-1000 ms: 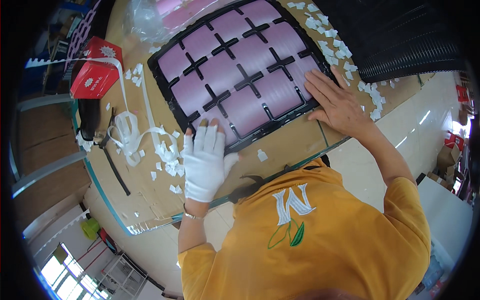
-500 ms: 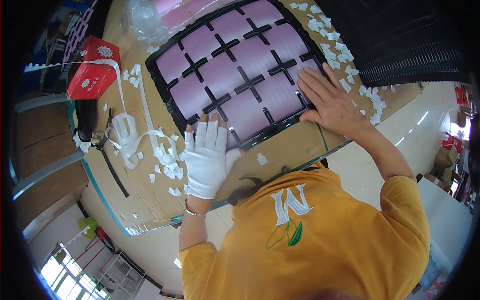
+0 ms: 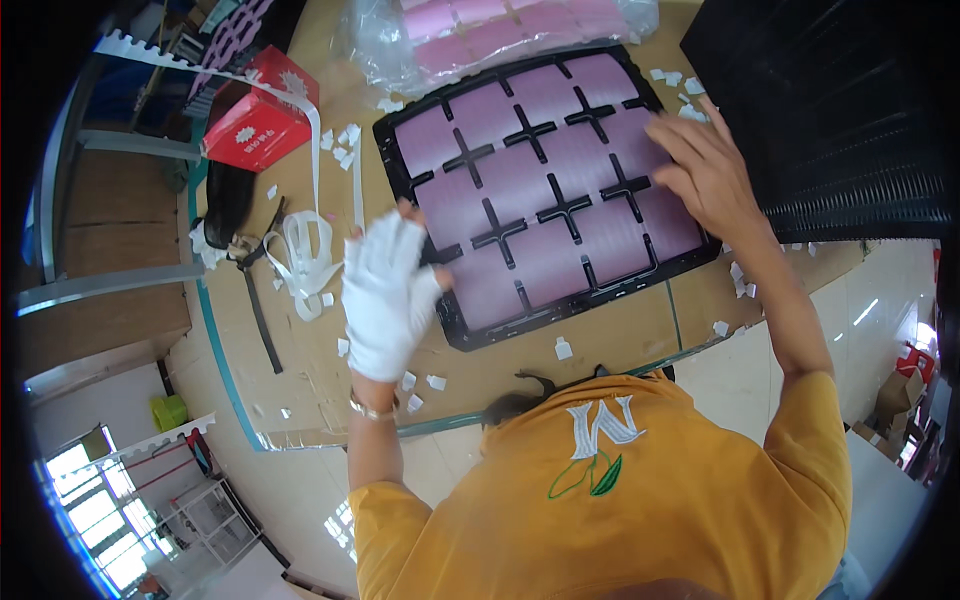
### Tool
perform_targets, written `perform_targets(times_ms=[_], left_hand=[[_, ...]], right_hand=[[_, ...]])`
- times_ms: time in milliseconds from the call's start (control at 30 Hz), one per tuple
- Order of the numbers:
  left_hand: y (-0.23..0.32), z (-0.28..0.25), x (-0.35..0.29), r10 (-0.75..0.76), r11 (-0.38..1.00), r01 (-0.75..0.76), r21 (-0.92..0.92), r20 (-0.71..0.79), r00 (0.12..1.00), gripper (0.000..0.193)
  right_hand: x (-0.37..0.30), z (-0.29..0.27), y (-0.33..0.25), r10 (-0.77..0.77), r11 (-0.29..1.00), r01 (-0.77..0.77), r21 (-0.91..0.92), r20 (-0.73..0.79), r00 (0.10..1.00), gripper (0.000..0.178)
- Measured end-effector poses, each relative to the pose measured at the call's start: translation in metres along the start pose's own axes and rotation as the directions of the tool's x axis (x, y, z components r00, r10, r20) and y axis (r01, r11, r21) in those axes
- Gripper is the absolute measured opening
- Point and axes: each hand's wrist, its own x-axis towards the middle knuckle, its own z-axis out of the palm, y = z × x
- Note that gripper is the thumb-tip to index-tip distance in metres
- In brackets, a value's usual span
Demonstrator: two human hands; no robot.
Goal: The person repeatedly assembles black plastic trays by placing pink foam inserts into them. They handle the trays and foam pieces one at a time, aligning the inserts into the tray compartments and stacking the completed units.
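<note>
A black plastic frame [image 3: 600, 303] with cross-shaped ribs lies flat on the table. Pinkish-purple ribbed sheet [image 3: 535, 268] shows through its openings. At the frame's left edge is my left hand [image 3: 388, 300], in a white glove with bare fingertips. Its fingers are stretched out, a little blurred, with nothing in them. My bare right hand [image 3: 712, 178] is over the frame's right edge, fingers spread and slightly bent, holding nothing. Whether its fingertips touch the sheet I cannot tell.
Cardboard [image 3: 300, 395] covers the table, with white paper scraps [image 3: 563, 348] scattered about. Curled white strip [image 3: 305, 255] lies left, near a red box [image 3: 262, 118]. Clear plastic wrap [image 3: 375, 45] around pink sheets sits at the back. Black ribbed material [image 3: 835, 140] stands right.
The view has shifted, so the frame appears farther right. My left hand has left the near edge for the left side. My right hand has moved up along the right edge.
</note>
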Motion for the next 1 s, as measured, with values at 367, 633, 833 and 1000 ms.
perform_targets(times_ms=[367, 633, 833, 1000], left_hand=[[-0.049, 0.077, 0.091, -0.034, 0.967, -0.011, 0.253, 0.171, 0.985, 0.064], [-0.047, 0.071, 0.098, -0.057, 0.931, 0.009, 0.364, 0.122, 0.991, 0.057], [-0.062, 0.077, 0.082, 0.016, 0.943, -0.029, 0.33, 0.043, 0.999, 0.059], [-0.059, 0.054, 0.075, -0.074, 0.9, 0.055, 0.432, 0.027, 0.997, 0.057]], right_hand=[[0.052, 0.095, 0.046, 0.124, 0.988, -0.095, -0.125, 0.247, 0.961, 0.066], [0.063, 0.092, 0.03, 0.225, 0.96, -0.159, -0.231, 0.296, 0.928, 0.066], [0.069, 0.08, 0.025, 0.124, 0.946, -0.013, -0.325, 0.324, 0.938, 0.065], [0.063, 0.073, 0.045, 0.035, 0.94, 0.023, -0.341, 0.163, 0.986, 0.058]])
